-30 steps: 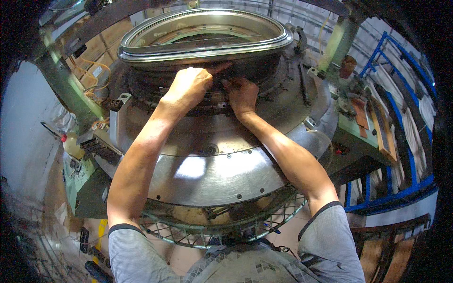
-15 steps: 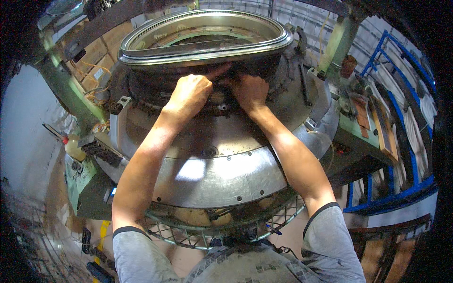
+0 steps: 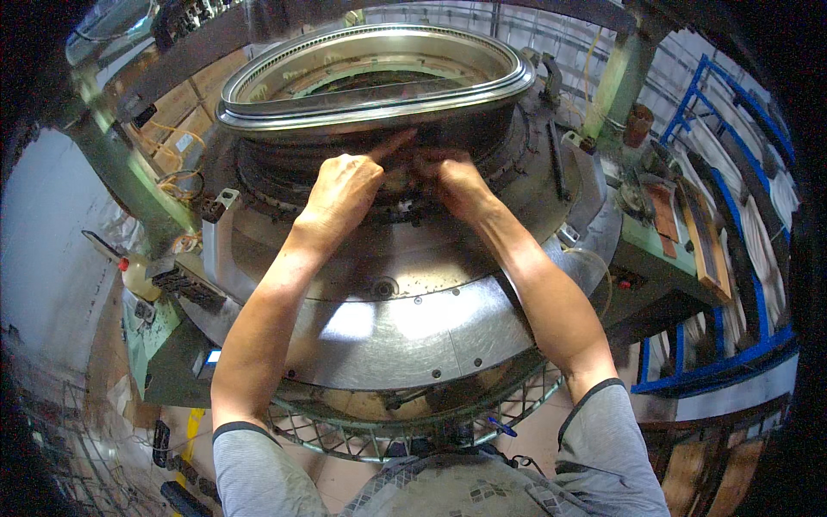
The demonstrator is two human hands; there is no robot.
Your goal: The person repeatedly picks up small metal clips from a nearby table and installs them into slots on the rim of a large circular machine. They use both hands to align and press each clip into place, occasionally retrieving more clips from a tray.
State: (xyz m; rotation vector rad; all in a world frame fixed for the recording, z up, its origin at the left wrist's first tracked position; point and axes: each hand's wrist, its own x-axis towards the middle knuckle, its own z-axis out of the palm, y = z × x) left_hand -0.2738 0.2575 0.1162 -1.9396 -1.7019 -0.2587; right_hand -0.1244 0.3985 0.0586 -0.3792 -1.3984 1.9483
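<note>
A large round steel machine with a raised, shiny toothed metal ring stands in front of me. Both my hands reach into the shadowed gap beneath this ring's near edge. My left hand is curled closed, with its index finger stretched up and to the right under the rim. Facing it, my right hand is also curled, its index finger pointing left toward the dark middle. The fingertips are close together but apart. Shadow hides whatever either hand may hold. Below them spreads the machine's bare metal skirt.
Green posts rise at the left and right of the machine. On the left stands a plastic bottle with a red cap. A blue rack with white material is at right, beside a green side table carrying wooden pieces.
The machine sits slightly lower in the picture. My right hand has turned a little and drawn toward me, its index finger now more level; my left hand keeps nearly the same pose.
</note>
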